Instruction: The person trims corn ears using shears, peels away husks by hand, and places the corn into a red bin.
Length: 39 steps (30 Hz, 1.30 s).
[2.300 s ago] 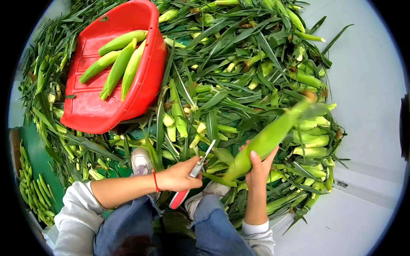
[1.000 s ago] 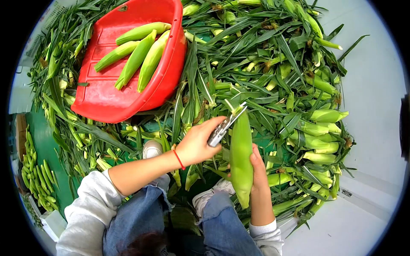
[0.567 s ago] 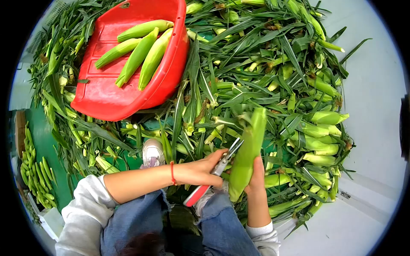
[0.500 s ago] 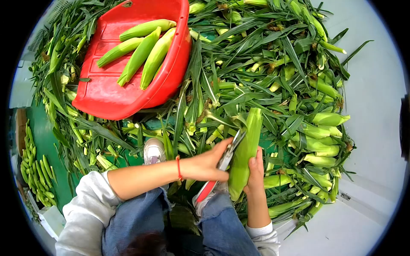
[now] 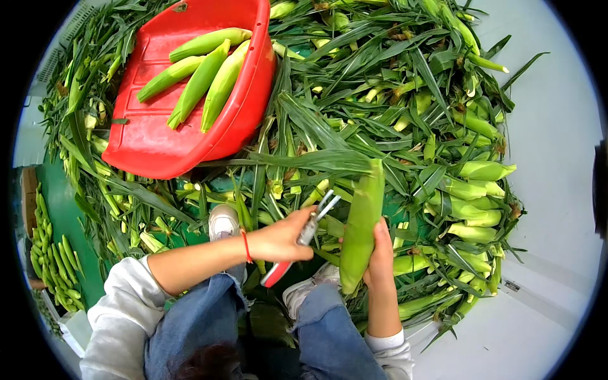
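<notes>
My left hand (image 5: 282, 239), with a red string round its wrist, is closed on pruning shears (image 5: 277, 272) with a red handle. The two metal jaws point up and right, slightly apart, with a gap between them and the corn. Upright in my right hand (image 5: 380, 253) stands an ear of corn (image 5: 362, 231) in its green husk. My fingers wrap its right side and lower part. From near its top a long green leaf (image 5: 310, 159) stretches left; whether it is attached I cannot tell.
A red plastic basin (image 5: 142, 136) at the upper left holds several husked ears. Cut leaves and stalks (image 5: 354, 120) cover the green floor around it. More ears (image 5: 472, 212) are stacked at the right by a pale wall (image 5: 557, 190). Green pods or ears (image 5: 57, 266) lie far left.
My left hand has moved left with the shears, from against the corn's upper part to apart from it. The corn stays in my right hand. A long leaf now stretches left from its top.
</notes>
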Each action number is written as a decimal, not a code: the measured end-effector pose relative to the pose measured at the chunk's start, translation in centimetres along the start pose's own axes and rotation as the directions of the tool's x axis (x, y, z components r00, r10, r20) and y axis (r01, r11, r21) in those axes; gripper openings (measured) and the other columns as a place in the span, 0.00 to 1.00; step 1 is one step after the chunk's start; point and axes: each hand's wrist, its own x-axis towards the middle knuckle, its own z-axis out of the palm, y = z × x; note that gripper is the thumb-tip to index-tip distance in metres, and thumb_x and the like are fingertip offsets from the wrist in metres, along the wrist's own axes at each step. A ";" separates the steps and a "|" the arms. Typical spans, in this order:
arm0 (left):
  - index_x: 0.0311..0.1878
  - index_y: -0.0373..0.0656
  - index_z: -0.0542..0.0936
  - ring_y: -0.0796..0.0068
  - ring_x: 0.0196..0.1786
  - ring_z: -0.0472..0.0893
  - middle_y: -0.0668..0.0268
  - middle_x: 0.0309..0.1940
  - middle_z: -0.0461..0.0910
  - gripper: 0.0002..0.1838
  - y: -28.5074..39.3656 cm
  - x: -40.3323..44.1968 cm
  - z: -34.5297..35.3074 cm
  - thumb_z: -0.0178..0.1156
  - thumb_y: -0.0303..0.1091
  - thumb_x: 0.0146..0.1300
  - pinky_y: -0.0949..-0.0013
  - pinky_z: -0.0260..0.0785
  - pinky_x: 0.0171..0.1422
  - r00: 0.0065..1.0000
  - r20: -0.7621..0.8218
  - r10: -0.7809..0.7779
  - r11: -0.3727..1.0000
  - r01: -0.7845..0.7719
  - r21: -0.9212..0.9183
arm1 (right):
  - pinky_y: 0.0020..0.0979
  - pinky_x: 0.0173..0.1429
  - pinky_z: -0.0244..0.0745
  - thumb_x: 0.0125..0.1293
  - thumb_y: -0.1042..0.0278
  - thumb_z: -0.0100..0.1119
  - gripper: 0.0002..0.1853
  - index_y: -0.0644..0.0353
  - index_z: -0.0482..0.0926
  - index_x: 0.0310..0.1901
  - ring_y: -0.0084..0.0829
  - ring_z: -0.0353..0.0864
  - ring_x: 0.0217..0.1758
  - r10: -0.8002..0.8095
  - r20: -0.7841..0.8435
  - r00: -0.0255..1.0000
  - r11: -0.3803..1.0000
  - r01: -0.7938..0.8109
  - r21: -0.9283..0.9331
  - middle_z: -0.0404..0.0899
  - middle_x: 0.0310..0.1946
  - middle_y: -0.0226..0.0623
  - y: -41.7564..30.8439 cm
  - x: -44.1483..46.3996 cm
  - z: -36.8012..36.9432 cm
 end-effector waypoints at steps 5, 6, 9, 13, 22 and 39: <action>0.66 0.32 0.53 0.51 0.49 0.71 0.47 0.46 0.67 0.45 1.3 2.1 0.5 0.62 0.30 0.43 0.61 0.64 0.58 0.921 -0.274 0.277 0.939 -0.199 0.279 | 0.29 0.54 0.69 0.66 0.63 0.52 0.21 0.64 0.65 0.57 0.28 0.75 0.49 -0.309 0.081 0.948 0.771 0.299 -0.562 0.75 0.47 0.43 1.6 -0.2 0.1; 0.65 0.35 0.56 0.54 0.44 0.74 0.50 0.42 0.70 0.43 1.5 2.8 -0.3 0.62 0.30 0.43 0.62 0.68 0.53 0.875 -0.346 0.340 0.922 -0.237 0.307 | 0.29 0.54 0.69 0.66 0.63 0.52 0.21 0.64 0.66 0.56 0.28 0.75 0.49 -0.270 0.120 0.955 0.764 0.289 -0.577 0.75 0.47 0.43 1.1 -0.5 0.1; 0.62 0.41 0.61 0.71 0.31 0.75 0.62 0.29 0.73 0.36 1.9 4.9 -4.6 0.60 0.27 0.46 0.69 0.70 0.35 0.825 -0.566 -0.003 0.999 0.031 0.039 | 0.28 0.53 0.68 0.65 0.63 0.53 0.21 0.64 0.66 0.56 0.27 0.74 0.49 -0.117 0.184 0.976 0.832 0.197 -0.519 0.75 0.47 0.41 0.2 -1.9 -0.2; 0.62 0.35 0.61 0.51 0.48 0.74 0.50 0.44 0.72 0.42 2.1 3.3 -6.9 0.65 0.35 0.41 0.55 0.66 0.54 0.939 -0.330 0.100 0.748 0.147 0.647 | 0.30 0.54 0.69 0.63 0.61 0.56 0.23 0.64 0.67 0.56 0.29 0.76 0.49 -0.218 0.095 0.971 0.955 0.232 -0.183 0.75 0.47 0.43 1.0 -2.1 -0.1; 0.57 0.41 0.66 0.58 0.51 0.73 0.56 0.45 0.72 0.38 3.1 -5.3 -2.8 0.70 0.34 0.39 0.61 0.67 0.53 0.996 -0.065 0.062 0.880 -0.024 0.475 | 0.34 0.43 0.73 0.70 0.52 0.46 0.23 0.63 0.65 0.57 0.33 0.79 0.39 -0.313 -0.156 0.937 0.746 0.142 -0.651 0.78 0.39 0.45 1.1 2.1 -2.9; 0.65 0.31 0.58 0.65 0.64 0.65 0.52 0.63 0.63 0.31 3.5 -9.9 -17.4 0.52 0.43 0.67 0.61 0.54 0.70 0.751 -0.659 -0.047 0.225 -0.634 -0.740 | 0.35 0.44 0.76 0.65 0.59 0.56 0.20 0.63 0.73 0.54 0.33 0.79 0.36 -0.352 -0.701 0.621 0.751 -0.260 -0.607 0.79 0.38 0.45 11.4 -2.0 -23.2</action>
